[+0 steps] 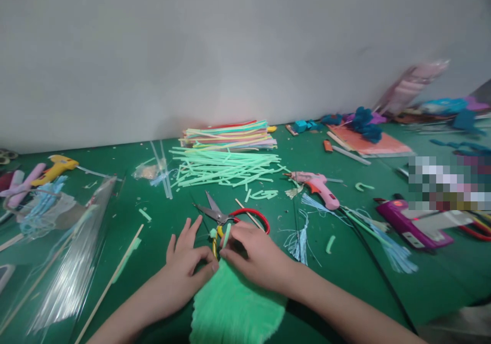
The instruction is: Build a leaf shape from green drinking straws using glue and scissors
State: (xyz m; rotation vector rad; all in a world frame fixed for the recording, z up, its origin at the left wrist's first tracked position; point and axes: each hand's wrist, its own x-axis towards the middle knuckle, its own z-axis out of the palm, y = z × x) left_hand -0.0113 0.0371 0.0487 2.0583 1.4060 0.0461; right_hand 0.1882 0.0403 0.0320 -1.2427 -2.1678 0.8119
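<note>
Left hand [187,262] and right hand [251,254] pinched shut on top edge of green fringe [233,308], scissors [226,216] at 12 o'clock. Step judged: rolling fringe. Next called for steady tension.

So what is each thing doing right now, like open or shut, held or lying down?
left hand: pinching the top of the green fringe
right hand: pinching it too
green fringe: held, spread flat on the table
scissors: open, lying flat
pink glue gun: lying on its side
cut green straws: loose pile
coloured straws: stacked
</note>
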